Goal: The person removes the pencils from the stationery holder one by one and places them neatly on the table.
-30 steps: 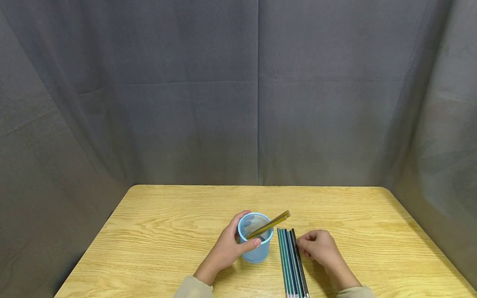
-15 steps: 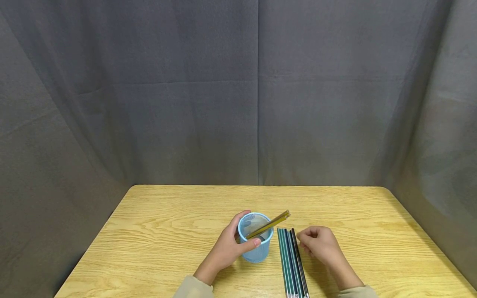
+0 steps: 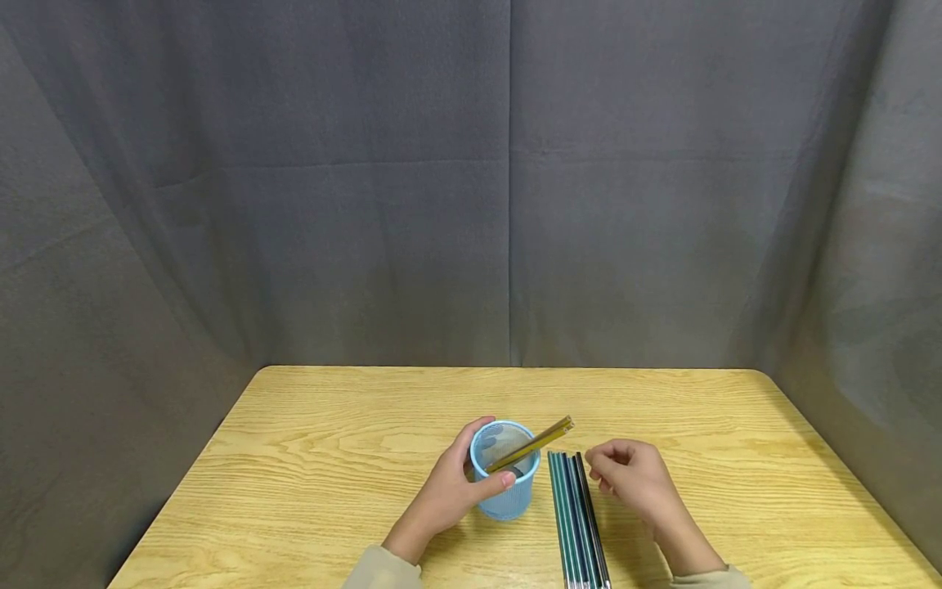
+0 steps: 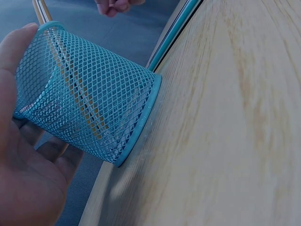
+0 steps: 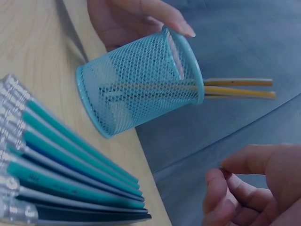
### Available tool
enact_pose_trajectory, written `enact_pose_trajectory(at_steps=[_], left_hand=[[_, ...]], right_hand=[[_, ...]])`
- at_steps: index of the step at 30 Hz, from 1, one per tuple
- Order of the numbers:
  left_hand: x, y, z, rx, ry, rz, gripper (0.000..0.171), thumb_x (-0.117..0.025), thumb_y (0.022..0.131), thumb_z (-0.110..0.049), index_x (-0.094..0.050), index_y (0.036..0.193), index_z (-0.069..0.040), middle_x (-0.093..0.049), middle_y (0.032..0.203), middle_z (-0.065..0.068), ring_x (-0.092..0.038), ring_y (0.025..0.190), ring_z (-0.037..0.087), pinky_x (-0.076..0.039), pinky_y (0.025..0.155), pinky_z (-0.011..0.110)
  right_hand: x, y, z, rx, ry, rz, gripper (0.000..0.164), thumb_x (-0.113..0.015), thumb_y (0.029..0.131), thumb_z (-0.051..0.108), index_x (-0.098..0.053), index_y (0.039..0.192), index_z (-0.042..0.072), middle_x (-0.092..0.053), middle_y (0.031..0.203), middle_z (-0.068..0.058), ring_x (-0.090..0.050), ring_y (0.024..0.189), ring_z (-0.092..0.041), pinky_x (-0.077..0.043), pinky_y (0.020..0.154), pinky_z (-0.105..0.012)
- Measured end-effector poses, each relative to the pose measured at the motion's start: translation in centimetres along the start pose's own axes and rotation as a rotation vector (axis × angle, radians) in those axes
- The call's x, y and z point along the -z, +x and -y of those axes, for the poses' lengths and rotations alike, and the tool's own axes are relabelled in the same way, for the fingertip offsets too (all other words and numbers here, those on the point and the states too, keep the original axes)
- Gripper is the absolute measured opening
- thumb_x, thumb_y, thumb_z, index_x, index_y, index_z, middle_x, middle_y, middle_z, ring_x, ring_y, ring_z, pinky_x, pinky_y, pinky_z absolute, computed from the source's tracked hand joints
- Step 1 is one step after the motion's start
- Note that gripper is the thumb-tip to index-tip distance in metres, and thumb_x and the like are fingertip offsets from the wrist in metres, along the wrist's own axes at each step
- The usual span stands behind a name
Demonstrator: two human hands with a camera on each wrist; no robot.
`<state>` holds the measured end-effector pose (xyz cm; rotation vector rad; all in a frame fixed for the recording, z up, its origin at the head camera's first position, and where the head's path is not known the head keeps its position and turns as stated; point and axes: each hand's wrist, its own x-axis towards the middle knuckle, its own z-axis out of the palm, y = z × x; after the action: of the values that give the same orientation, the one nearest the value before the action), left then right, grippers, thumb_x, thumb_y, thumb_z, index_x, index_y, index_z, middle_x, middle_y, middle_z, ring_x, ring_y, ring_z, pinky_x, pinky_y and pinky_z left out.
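Note:
My left hand [image 3: 449,491] grips a light-blue mesh pencil cup [image 3: 508,501], thumb at the rim and fingers around the far side. The cup stands on the table, and a few yellow pencils [image 5: 240,89] lean out of it to the right. Beside it lies a row of several pencils [image 3: 576,523], green, dark blue and black, side by side with their metal-banded ends toward me. Just right of the row's far end hovers my right hand [image 3: 639,483]. In the right wrist view its thumb and forefinger tips meet over curled fingers, with nothing visible between them.
The wood-grain table [image 3: 331,425] has rounded far corners. Grey cloth [image 3: 368,245] hangs behind it and along both sides.
My right hand has risen slightly and shifted away from me, off the side of the black pencil. The left hand, cup and pencils look unmoved.

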<state>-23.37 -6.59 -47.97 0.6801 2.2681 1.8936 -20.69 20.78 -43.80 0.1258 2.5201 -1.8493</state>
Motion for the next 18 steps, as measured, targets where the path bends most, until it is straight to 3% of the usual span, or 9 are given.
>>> enact_pose_trajectory(at_steps=[7,18], left_hand=[[-0.1,0.0,0.1,0.008,0.013,-0.008,0.073,-0.075,0.089,-0.03,-0.035,0.15,-0.032,-0.055,0.133,0.003,-0.052,0.123,0.024,-0.039,0.101,0.049],[0.0,0.0,-0.1,0.009,0.01,-0.007,0.073,-0.075,0.089,-0.031,-0.035,0.15,-0.032,-0.055,0.133,0.003,-0.052,0.124,0.024,-0.039,0.102,0.049]], right_hand=[[-0.1,-0.3,0.7,0.025,0.018,-0.029,0.014,-0.064,0.094,0.006,-0.07,0.1,-0.005,-0.064,0.08,-0.011,-0.058,0.067,-0.019,-0.044,0.054,-0.024],[-0.2,-0.9,1.7,0.048,0.043,-0.088,0.015,-0.066,0.095,0.011,-0.071,0.101,-0.001,-0.069,0.087,-0.01,-0.062,0.074,-0.02,-0.046,0.062,-0.025]])
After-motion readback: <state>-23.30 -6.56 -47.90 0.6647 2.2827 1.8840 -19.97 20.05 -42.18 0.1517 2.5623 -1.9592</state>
